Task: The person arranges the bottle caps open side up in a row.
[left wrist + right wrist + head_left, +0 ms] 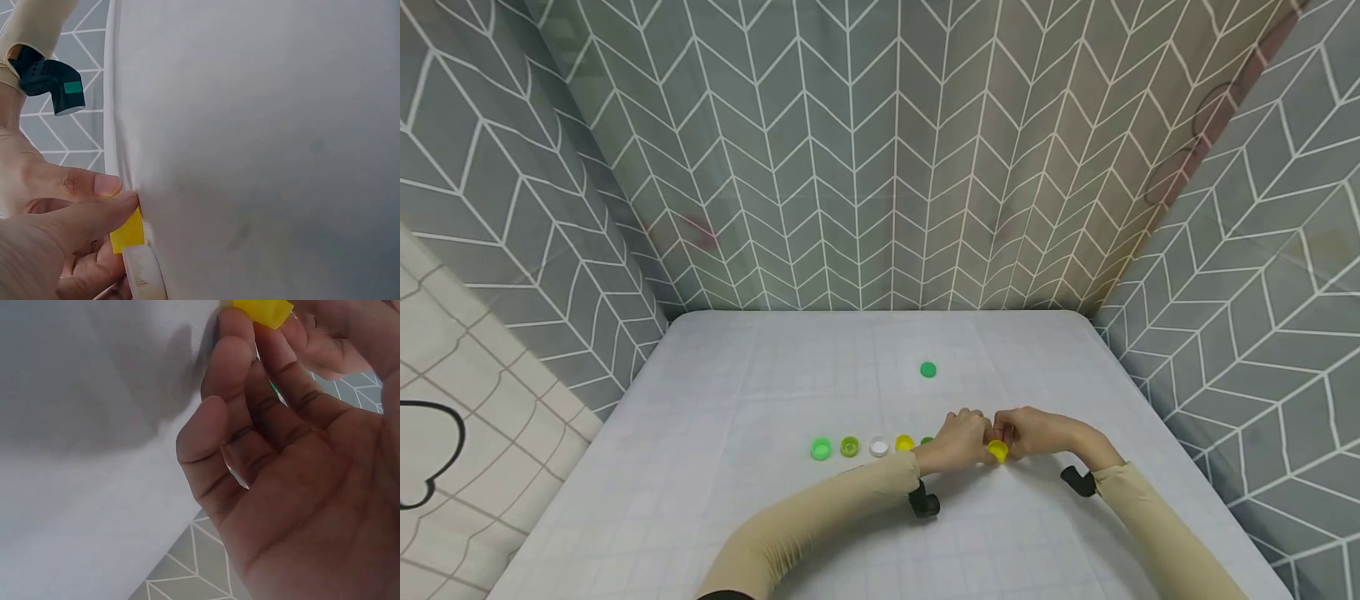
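Observation:
A yellow bottle cap (997, 451) stands tilted on the white tabletop, between both hands. My left hand (958, 442) pinches it from the left; in the left wrist view the thumb lies along the yellow cap (129, 232). From the right, my right hand (1037, 433) holds the same cap (265, 311) between thumb and index finger, its other fingers loosely bent. A white cap (145, 274) sits right beside the yellow one, under my left fingers; the left hand hides it in the head view.
A row of caps runs left of my hands: bright green (822, 448), olive green (849, 446), white (878, 447), yellow (905, 442) and a partly hidden green cap (927, 440). Farther back lies a green cap (928, 369). Patterned curtains (872, 167) surround the table (737, 367).

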